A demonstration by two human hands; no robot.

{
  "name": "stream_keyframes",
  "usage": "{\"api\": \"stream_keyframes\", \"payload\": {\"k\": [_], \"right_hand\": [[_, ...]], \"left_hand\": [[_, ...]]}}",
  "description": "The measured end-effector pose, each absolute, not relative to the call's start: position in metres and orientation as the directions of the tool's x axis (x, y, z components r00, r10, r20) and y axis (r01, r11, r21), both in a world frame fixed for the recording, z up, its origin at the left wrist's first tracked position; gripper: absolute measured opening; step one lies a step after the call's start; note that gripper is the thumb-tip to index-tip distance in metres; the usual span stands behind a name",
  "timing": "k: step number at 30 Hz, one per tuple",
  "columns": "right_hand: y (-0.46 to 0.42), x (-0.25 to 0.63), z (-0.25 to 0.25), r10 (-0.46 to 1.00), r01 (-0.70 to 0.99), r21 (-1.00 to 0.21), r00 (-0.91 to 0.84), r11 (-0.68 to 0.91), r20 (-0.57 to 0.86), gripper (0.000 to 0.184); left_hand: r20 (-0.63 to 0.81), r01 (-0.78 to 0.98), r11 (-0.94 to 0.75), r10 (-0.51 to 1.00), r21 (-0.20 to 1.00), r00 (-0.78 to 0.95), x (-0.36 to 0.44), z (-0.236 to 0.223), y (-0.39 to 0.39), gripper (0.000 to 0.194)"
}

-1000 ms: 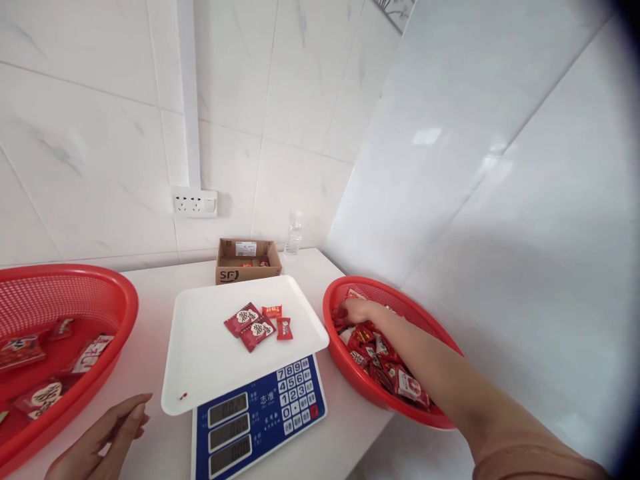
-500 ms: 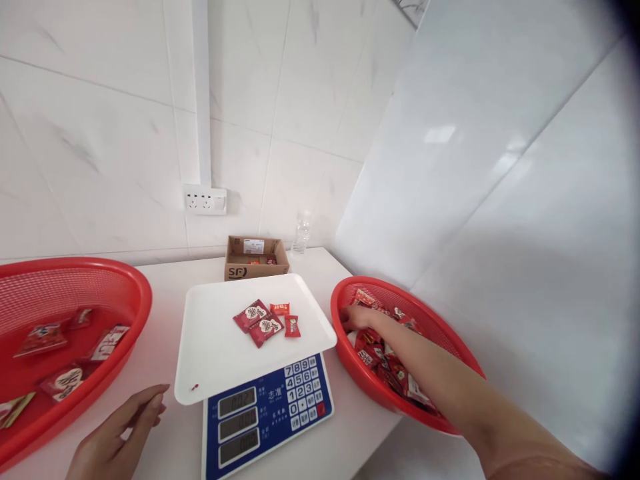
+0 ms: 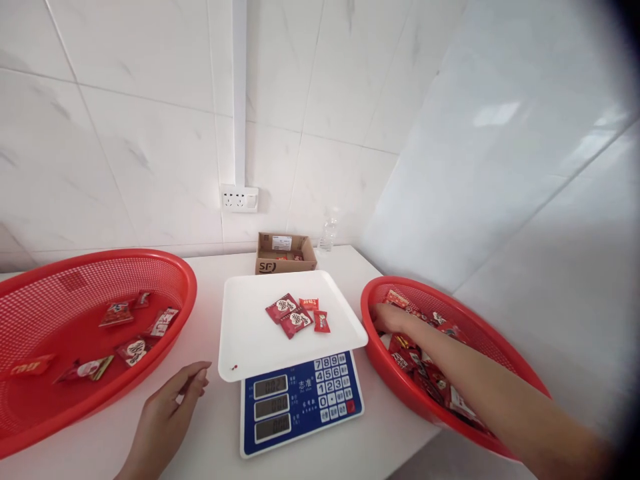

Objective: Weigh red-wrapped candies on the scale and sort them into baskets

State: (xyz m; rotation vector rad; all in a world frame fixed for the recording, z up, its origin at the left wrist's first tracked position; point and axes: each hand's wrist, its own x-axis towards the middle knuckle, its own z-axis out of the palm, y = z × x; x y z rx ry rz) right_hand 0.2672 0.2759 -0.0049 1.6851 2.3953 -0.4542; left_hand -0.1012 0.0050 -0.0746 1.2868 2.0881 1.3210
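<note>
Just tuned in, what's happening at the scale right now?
A person is working at a blue electronic scale with a white tray that holds four red candy packets. The right hand reaches into the full red basket of wrapped candies on the right. The left hand rests on the white table, holding nothing, beside the larger red basket with a few packets in it.
</note>
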Motion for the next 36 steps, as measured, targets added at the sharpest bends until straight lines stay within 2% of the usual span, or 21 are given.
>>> {"api": "stream_keyframes", "payload": {"k": [4, 6, 8, 10, 12, 16, 19, 22, 25, 31, 36], "right_hand": [[0.279, 0.279, 0.020, 0.950, 0.969, -0.058, -0.246, 0.240, -0.191, 0.014], [0.278, 0.282, 0.039, 0.973, 0.980, -0.036, -0.201, 0.198, -0.116, 0.022], [0.273, 0.277, 0.057, 0.980, 0.979, -0.072, -0.194, 0.191, -0.041, 0.030], [0.263, 0.262, 0.069, 0.966, 0.946, -0.203, -0.259, 0.254, 0.006, 0.032], [0.249, 0.240, 0.073, 0.925, 0.875, -0.326, -0.380, 0.358, -0.005, 0.033], [0.223, 0.189, 0.064, 0.822, 0.757, -0.426, -0.567, 0.496, -0.051, 0.026], [0.211, 0.166, 0.055, 0.818, 0.760, -0.406, -0.573, 0.508, -0.049, 0.025], [0.203, 0.159, 0.050, 0.791, 0.773, -0.338, -0.600, 0.537, -0.116, 0.047], [0.197, 0.156, 0.046, 0.743, 0.757, -0.342, -0.638, 0.557, -0.201, 0.060], [0.202, 0.150, 0.042, 0.766, 0.729, -0.381, -0.638, 0.569, -0.079, 0.051], [0.169, 0.177, 0.071, 0.769, 0.703, -0.378, -0.637, 0.603, 0.041, 0.038]], "left_hand": [[0.157, 0.500, 0.148, 0.840, 0.853, -0.519, -0.101, -0.073, 0.006, 0.037], [0.157, 0.492, 0.146, 0.837, 0.858, -0.524, -0.100, -0.071, 0.006, 0.037], [0.169, 0.496, 0.139, 0.834, 0.857, -0.526, -0.098, -0.070, 0.005, 0.037], [0.185, 0.502, 0.126, 0.831, 0.856, -0.524, -0.097, -0.070, 0.005, 0.036], [0.189, 0.498, 0.115, 0.834, 0.859, -0.518, -0.096, -0.072, 0.005, 0.035], [0.188, 0.491, 0.116, 0.829, 0.863, -0.526, -0.098, -0.075, 0.006, 0.035], [0.183, 0.485, 0.130, 0.818, 0.865, -0.546, -0.099, -0.074, 0.004, 0.037], [0.176, 0.482, 0.136, 0.818, 0.865, -0.547, -0.099, -0.070, 0.003, 0.038], [0.186, 0.486, 0.119, 0.825, 0.866, -0.533, -0.097, -0.066, 0.002, 0.036], [0.258, 0.522, 0.066, 0.812, 0.851, -0.524, -0.095, -0.062, 0.002, 0.032], [0.237, 0.515, 0.087, 0.814, 0.853, -0.530, -0.095, -0.060, 0.000, 0.035]]}}
